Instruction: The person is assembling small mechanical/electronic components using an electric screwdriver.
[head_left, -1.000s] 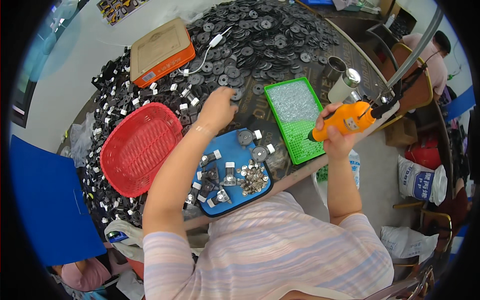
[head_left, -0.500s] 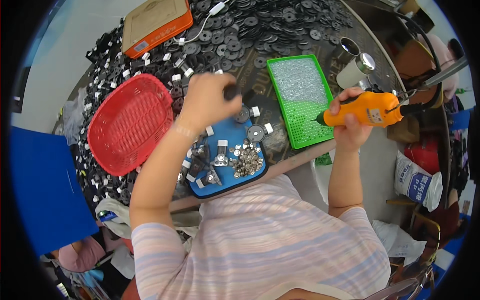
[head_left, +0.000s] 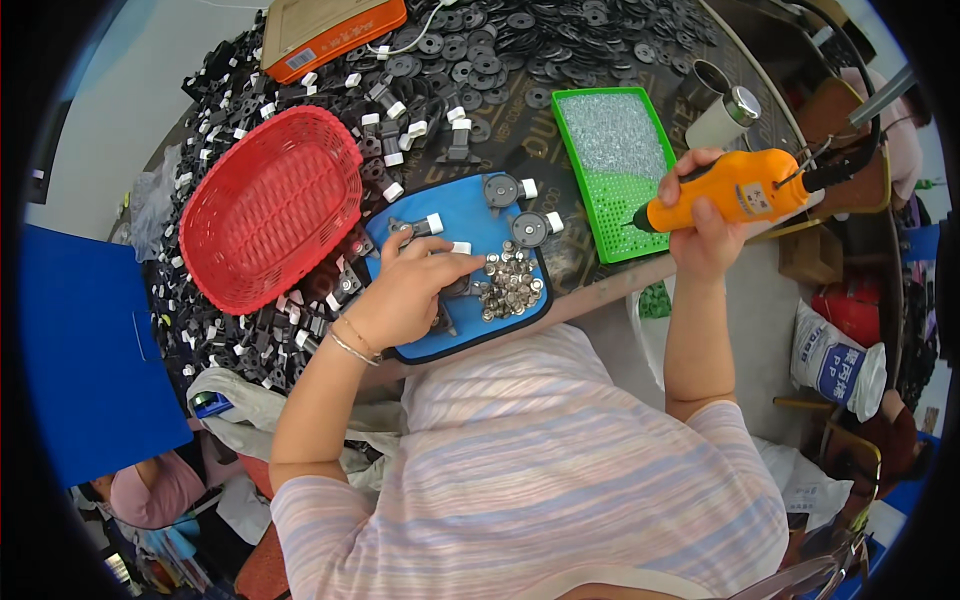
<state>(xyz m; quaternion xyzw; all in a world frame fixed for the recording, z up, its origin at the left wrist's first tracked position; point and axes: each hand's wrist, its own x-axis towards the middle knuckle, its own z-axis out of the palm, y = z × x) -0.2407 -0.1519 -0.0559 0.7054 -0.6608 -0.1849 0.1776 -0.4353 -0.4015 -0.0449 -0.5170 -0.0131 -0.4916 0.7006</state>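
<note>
My left hand (head_left: 415, 285) reaches over the blue tray (head_left: 462, 200) with its fingers spread, the index fingertip at the edge of a pile of small round metal parts (head_left: 512, 286). Beneath it, black parts with white ends are partly covered by the fingers. Two round black parts with white tabs, one a black disc (head_left: 530, 230), lie at the tray's right side. In my right hand (head_left: 708, 225) is an orange electric screwdriver (head_left: 735, 190), held with its dark tip over the green perforated tray (head_left: 625, 225). Many small silvery screws (head_left: 612, 135) fill that tray's far half.
A red plastic basket (head_left: 270, 210) stands on the left among heaped black and white parts. Black discs (head_left: 590, 45) pile up at the back, beside an orange box (head_left: 335, 35). Right of the green tray stand a white bottle (head_left: 722, 120) and a metal cup (head_left: 706, 82).
My left hand has come down nearer to me onto the blue tray; the dark piece in its fingers no longer shows. My right hand keeps the screwdriver over the green tray. The view has shifted slightly.
</note>
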